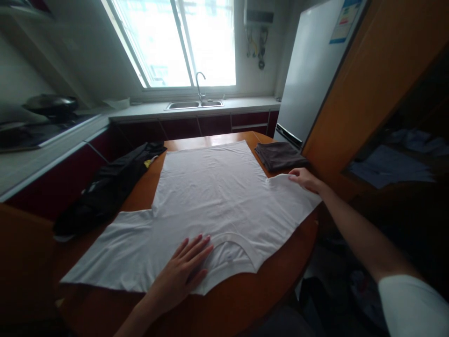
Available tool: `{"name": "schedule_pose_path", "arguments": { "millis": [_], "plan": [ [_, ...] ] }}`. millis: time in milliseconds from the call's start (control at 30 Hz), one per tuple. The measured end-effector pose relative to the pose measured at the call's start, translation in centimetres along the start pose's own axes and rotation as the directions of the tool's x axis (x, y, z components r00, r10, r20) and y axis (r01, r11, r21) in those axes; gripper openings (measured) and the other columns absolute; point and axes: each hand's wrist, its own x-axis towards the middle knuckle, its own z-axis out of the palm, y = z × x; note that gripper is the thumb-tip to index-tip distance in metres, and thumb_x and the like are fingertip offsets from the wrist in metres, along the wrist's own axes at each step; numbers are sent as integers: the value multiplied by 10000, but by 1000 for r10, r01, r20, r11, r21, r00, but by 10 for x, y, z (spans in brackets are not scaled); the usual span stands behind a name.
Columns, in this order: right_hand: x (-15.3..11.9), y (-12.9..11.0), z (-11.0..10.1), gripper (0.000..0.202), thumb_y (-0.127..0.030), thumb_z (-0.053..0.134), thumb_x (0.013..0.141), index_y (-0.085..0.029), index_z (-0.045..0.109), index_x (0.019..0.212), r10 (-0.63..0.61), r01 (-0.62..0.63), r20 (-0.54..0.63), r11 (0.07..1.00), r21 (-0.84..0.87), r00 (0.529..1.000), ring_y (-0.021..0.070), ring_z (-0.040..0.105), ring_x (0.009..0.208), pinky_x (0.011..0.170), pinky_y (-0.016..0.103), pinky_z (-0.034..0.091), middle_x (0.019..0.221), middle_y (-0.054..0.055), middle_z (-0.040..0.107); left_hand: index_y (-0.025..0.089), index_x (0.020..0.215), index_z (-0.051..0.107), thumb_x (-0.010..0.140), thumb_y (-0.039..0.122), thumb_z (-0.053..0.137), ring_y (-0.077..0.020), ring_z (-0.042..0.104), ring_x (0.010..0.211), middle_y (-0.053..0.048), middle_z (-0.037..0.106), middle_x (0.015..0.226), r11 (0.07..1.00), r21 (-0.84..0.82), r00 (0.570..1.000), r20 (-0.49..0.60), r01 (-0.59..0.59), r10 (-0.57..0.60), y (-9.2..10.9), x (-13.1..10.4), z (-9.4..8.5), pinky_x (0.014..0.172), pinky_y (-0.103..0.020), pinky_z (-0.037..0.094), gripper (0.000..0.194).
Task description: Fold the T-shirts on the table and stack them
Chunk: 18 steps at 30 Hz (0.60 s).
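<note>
A white T-shirt (210,187) lies spread out on a round-edged wooden table (277,292), its neckline towards me and its hem at the far side. My left hand (184,269) rests flat on the shirt beside the collar, fingers stretched out. At the right sleeve, my right hand (304,179) pinches the sleeve's edge between thumb and fingers. The left sleeve lies flat and reaches the table's left edge. Small wrinkles run across the shirt's body.
Dark folded cloth (278,155) lies at the table's back right. A black garment (112,182) hangs over the left edge. Beyond are a counter with a sink (184,105), a stove with a pan (51,104) and a fridge (312,70).
</note>
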Motion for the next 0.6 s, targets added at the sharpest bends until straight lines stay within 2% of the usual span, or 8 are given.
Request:
{"name": "schedule_pose_path", "arguments": {
  "millis": [100, 233, 300, 333, 433, 500, 600],
  "plan": [
    [-2, 6, -2, 292, -320, 639, 793, -149, 718, 1015, -122, 133, -159, 989, 60, 980, 201, 669, 821, 751, 295, 540, 968, 88, 745, 346, 1578, 312, 1018, 359, 508, -249, 328, 1497, -20, 370, 1610, 1000, 7, 1000, -2, -4, 4, -1, 0, 1, 1230, -488, 281, 594],
    [-9, 7, -1, 410, -249, 600, 801, -108, 683, 1177, -94, 20, -354, 978, -206, 931, 264, 664, 930, 901, 402, 526, 1035, 148, 724, 344, 1557, 368, 999, 364, 538, -259, 370, 1476, -34, 415, 1588, 1000, -18, 1000, -31, -6, 6, -2, 2, 0, 1219, -495, 298, 584],
    [-21, 0, 5, 445, -240, 572, 830, -101, 657, 1244, -160, 12, -426, 944, -330, 890, 316, 624, 1075, 1002, 471, 474, 1158, 191, 688, 323, 1547, 396, 992, 350, 548, -267, 394, 1462, -50, 446, 1570, 1000, -22, 998, -56, -20, 19, -1, 4, -2, 1209, -497, 319, 576],
    [-31, -5, 10, 434, -239, 551, 849, -111, 657, 1249, -214, 46, -437, 930, -364, 874, 331, 598, 1129, 1037, 492, 449, 1204, 196, 669, 312, 1535, 419, 989, 333, 550, -268, 415, 1449, -57, 472, 1553, 999, -26, 997, -74, -35, 33, 0, 4, -4, 1202, -493, 333, 562],
    [-72, -21, 30, 348, -237, 492, 901, -177, 697, 1176, -367, 249, -357, 909, -335, 859, 315, 584, 1149, 1063, 490, 441, 1168, 149, 674, 304, 1443, 540, 977, 263, 558, -248, 545, 1323, -61, 620, 1400, 994, -75, 986, -151, -81, 69, 6, 0, -9, 1134, -427, 431, 468],
    [-109, -30, 45, 286, -252, 495, 924, -224, 722, 1097, -450, 385, -237, 881, -273, 861, 292, 599, 1128, 1030, 475, 479, 1117, 112, 679, 317, 1350, 617, 969, 239, 574, -217, 629, 1152, -52, 698, 1213, 985, -137, 980, -182, -101, 75, 13, -6, -11, 1013, -352, 518, 391],
    [-163, -41, 63, 289, -256, 497, 957, -262, 711, 1152, -527, 510, -27, 832, -217, 849, 265, 587, 1199, 1057, 465, 472, 1241, 85, 662, 338, 1247, 676, 953, 282, 632, -191, 641, 938, -39, 696, 1004, 964, -237, 985, -151, -118, 84, 24, -16, -13, 840, -300, 562, 302]
  ]
}}
